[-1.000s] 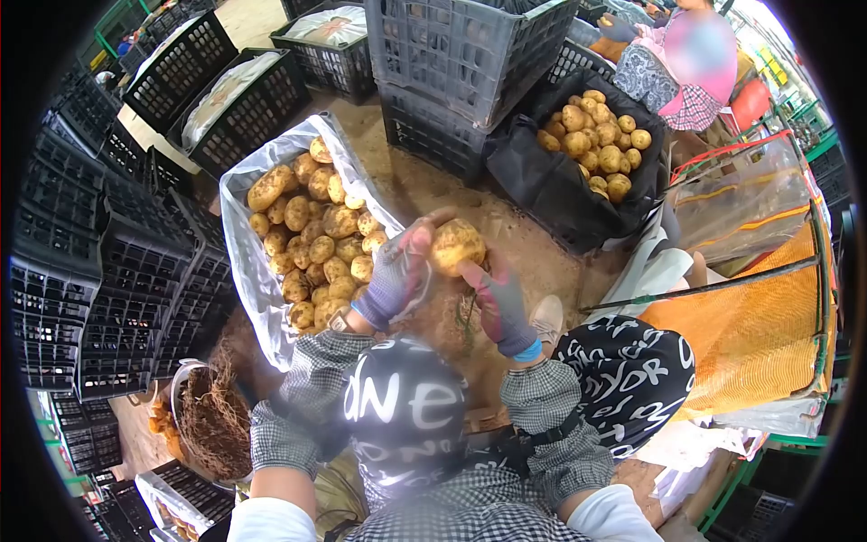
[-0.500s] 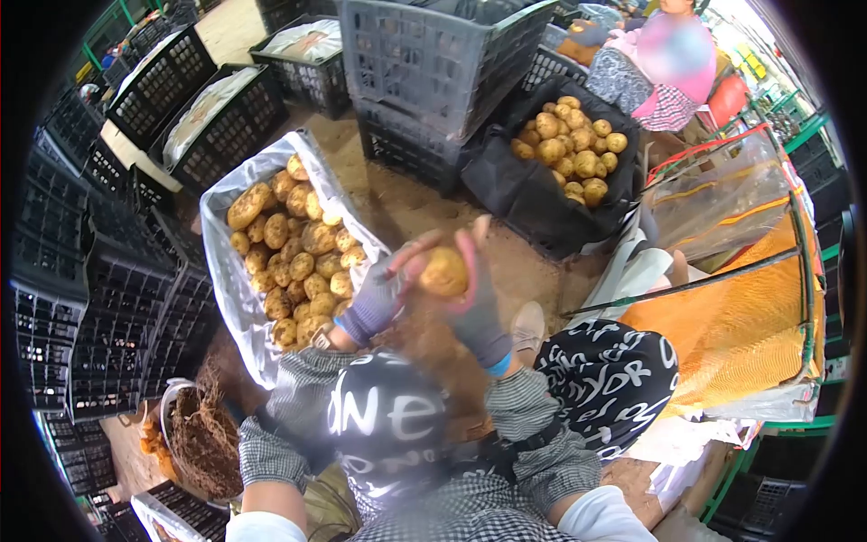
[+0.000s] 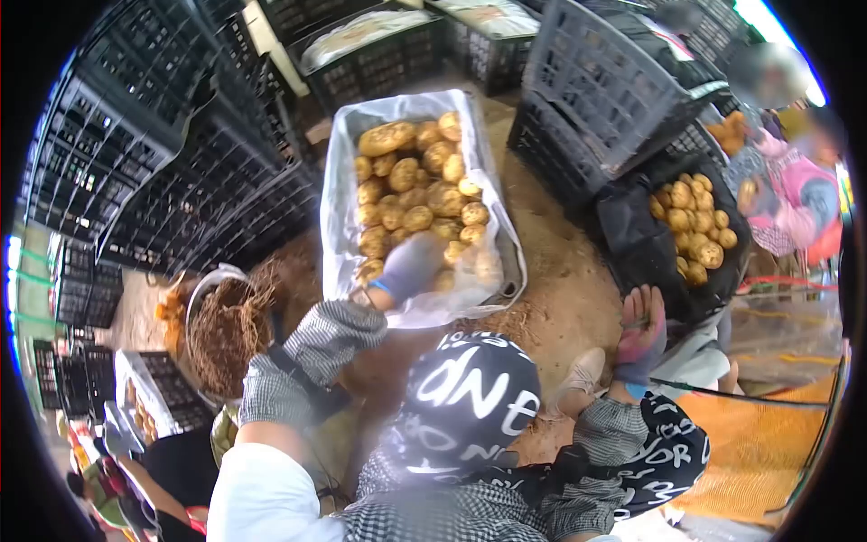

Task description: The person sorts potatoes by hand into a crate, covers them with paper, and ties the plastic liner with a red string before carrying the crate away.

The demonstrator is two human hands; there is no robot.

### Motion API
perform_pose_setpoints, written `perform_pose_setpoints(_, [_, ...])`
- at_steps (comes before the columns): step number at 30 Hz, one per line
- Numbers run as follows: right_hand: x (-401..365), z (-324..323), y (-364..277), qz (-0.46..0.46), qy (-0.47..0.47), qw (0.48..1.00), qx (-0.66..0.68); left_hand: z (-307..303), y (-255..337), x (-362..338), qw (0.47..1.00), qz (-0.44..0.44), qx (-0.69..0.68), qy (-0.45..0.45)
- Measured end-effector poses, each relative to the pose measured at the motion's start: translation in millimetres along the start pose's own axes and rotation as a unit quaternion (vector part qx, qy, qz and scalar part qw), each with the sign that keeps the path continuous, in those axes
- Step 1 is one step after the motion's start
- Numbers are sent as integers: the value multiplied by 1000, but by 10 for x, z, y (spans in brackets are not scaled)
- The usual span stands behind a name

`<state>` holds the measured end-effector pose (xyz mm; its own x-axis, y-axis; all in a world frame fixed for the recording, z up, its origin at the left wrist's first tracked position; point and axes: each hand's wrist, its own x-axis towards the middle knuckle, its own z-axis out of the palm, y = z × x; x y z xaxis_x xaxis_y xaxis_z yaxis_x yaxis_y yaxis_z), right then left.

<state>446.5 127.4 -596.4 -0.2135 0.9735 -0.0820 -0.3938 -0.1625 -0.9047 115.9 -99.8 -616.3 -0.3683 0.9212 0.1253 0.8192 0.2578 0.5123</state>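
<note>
My left hand (image 3: 412, 267), in a greyish-purple glove with a blue cuff, reaches over the near end of a crate lined with a white plastic sheet (image 3: 336, 217). Brown, soil-marked potatoes (image 3: 417, 217) fill this crate. Motion smears the left fingers against the potatoes, and I cannot tell whether they grip one. Off to the right, my right hand (image 3: 641, 327) is raised with its fingers stretched out and nothing in them. Beyond it stands a black-lined crate (image 3: 623, 226) holding cleaner, yellow potatoes (image 3: 694, 221).
Stacked black crates (image 3: 208, 172) rise on the left, and a grey stack (image 3: 596, 90) stands ahead right. A bucket of brown fibrous matter (image 3: 226, 334) sits left of my knee. Orange sheeting (image 3: 741, 443) lies at right. Another person (image 3: 799, 185) is at the far right.
My hands have come apart from around a potato. The left moved over the white-lined crate, the right out to the right, now empty. The view has turned left.
</note>
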Motion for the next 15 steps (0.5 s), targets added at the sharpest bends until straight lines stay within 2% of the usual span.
perform_pose_setpoints(3, [-83,-147,265,40,22,999,-7,-119,-660,122,976,-214,26,33])
perform_pose_setpoints(5, [-112,-135,353,62,40,997,-4,-8,-1263,233,954,-295,-41,-34])
perform_pose_setpoints(7, [-163,-58,396,72,40,997,-7,77,-1482,344,948,-308,-72,-45])
perform_pose_setpoints(8, [-189,-1,422,75,39,996,-7,198,-1474,426,952,-291,-85,-35])
perform_pose_setpoints(11, [-273,70,546,61,5,994,-92,573,-1299,598,979,-202,-8,13])
perform_pose_setpoints(12, [-383,240,469,58,0,992,-111,665,-1212,618,971,-226,20,72])
perform_pose_setpoints(15, [-507,303,474,30,-74,986,-150,461,-1052,714,902,-360,-237,37])
